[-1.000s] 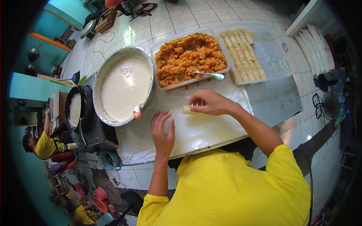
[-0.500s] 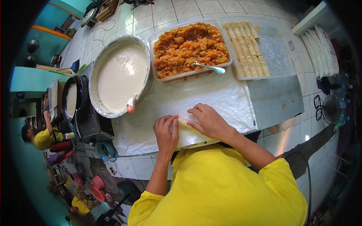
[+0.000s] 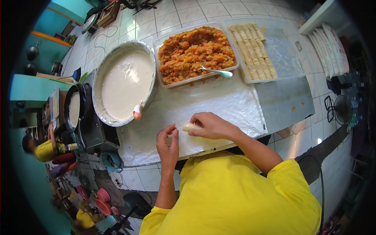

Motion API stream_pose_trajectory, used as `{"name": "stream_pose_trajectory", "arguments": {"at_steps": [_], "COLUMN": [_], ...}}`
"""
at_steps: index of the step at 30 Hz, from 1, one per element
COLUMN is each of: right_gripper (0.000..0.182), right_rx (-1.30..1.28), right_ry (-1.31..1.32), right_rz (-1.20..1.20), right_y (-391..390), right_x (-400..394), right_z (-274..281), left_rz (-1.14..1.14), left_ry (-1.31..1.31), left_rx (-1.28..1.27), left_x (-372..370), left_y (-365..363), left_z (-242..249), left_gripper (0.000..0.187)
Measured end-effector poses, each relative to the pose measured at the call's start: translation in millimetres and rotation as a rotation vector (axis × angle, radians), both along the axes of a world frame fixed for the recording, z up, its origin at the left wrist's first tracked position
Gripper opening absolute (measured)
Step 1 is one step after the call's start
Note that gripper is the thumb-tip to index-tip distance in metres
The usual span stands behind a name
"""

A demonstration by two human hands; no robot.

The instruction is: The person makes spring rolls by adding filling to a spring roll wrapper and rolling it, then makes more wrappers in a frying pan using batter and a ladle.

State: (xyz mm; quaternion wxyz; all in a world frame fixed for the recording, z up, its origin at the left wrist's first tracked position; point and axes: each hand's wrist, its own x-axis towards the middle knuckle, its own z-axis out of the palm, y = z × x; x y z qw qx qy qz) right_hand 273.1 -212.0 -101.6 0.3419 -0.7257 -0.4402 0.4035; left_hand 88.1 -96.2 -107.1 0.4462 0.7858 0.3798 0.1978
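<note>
Apart from the roll now, the left hand has drawn off to its side and stands with fingers and thumb spread, holding nothing. The right hand pinches the roll between fingers and thumb over the plastic sheet on the tabletop. Beyond the hands, a tub of orange filling holds a spoon, its handle jutting over the near rim. Right of it, a tray bears rows of finished rolls; the batter basin stands left, near a pan.
</note>
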Motion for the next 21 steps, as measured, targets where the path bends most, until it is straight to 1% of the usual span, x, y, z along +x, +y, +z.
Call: {"name": "stream_pose_trajectory", "arguments": {"at_steps": [1, 2, 4, 5, 7, 8, 10, 13, 17, 19, 20, 21], "right_gripper": [0.041, 0.041, 0.045, 0.045, 0.046, 0.046, 0.045, 0.045, 0.043, 0.042, 0.042, 0.042], "right_rx": [-0.066, -0.064, 0.005, 0.005, 0.051, 0.053, 0.080, 0.101, 0.131, 0.126, 0.136, 0.146], "right_ry": [0.199, 0.195, 0.376, 0.373, 0.416, 0.409, 0.422, 0.397, 0.363, 0.410, 0.403, 0.467], "right_rz": [0.025, 0.018, -0.017, -0.022, -0.070, -0.087, -0.129, -0.174, -0.206, -0.193, -0.207, -0.195], "right_y": [-2, -5, -15, -19, -28, -32, -39, -48, -60, -66, -68, -72], "right_x": [6, 9, 12, 13, 17, 19, 22, 26, 36, 40, 44, 49], "right_z": [8, 8, 7, 9, 18, 22, 27, 25, 25, 25, 27, 30], "left_rz": [0.014, 0.007, -0.056, -0.061, -0.183, -0.200, -0.280, -0.321, -0.394, -0.387, -0.402, -0.401], "left_ry": [0.002, -0.002, -0.094, -0.096, -0.088, -0.095, -0.083, -0.071, -0.093, -0.110, -0.118, -0.155], "left_rx": [-0.106, -0.104, -0.251, -0.251, -0.017, -0.018, 0.393, 0.407, 0.420, 0.318, 0.324, 0.277], "left_x": [0, 4, 11, 16, 29, 34, 41, 53, 65, 71, 74, 76], "left_y": [1, 2, 1, -3, -11, -13, -17, -22, -24, -28, -31, -33], "left_z": [2, 5, 14, 22, 39, 38, 35, 41, 36, 37, 39, 43], "left_gripper": [0.022, 0.022, 0.023, 0.023, 0.022, 0.022, 0.022, 0.022, 0.021, 0.020, 0.020, 0.020]}}
